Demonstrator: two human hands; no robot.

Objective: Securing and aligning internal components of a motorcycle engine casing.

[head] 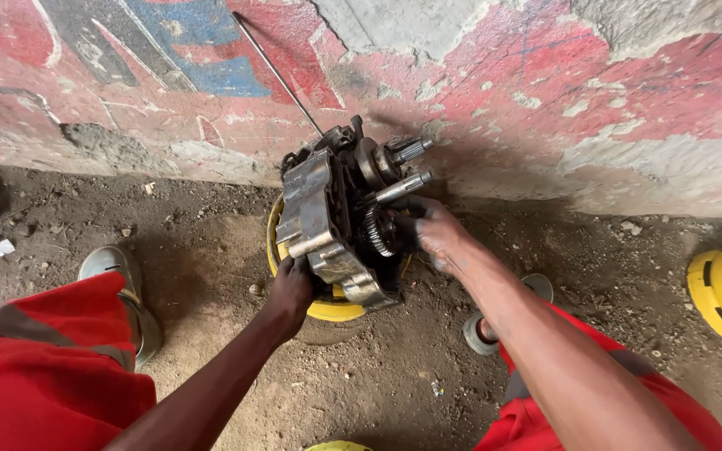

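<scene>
an opened engine casing, grimy, with its gears and shafts laid bare, is propped on a yellow container against the painted wall. the casing's lower edge is gripped by the left hand, fingers clenched under it. on the casing's exposed side, the right hand is closed around the gear cluster just below two splined shafts. the cover is judged already off; the gears and shafts remain seated in the casing. a thin rod leans on the wall above the casing.
</scene>
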